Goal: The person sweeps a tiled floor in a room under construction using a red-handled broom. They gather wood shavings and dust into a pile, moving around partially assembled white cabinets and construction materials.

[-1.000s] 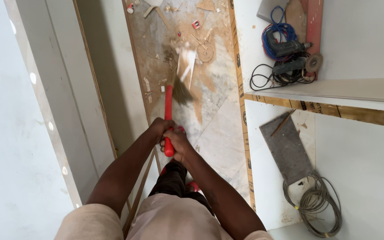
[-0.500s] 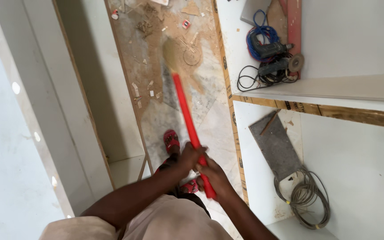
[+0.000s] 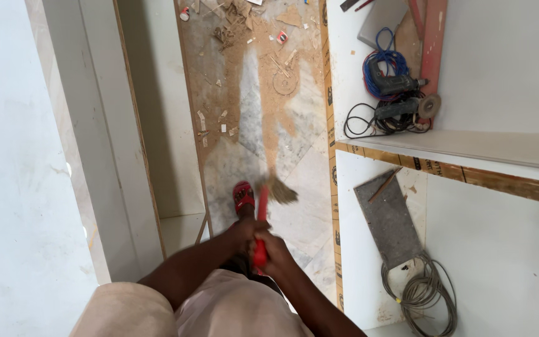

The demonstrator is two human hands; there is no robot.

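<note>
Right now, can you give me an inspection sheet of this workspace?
Surface: marble floor between white panels, coated with sawdust at the far end, with a swept streak.
Job's things: red-handled broom, bristles blurred near the floor.
Clutter: wood scraps on the floor; grey slab on the right panel.
Hands: left hand and right hand both grip the broom handle.
Cables: blue cord and black cord by two power tools; grey wire coil.
Surroundings: red sandal on a foot; white boards at left.
</note>
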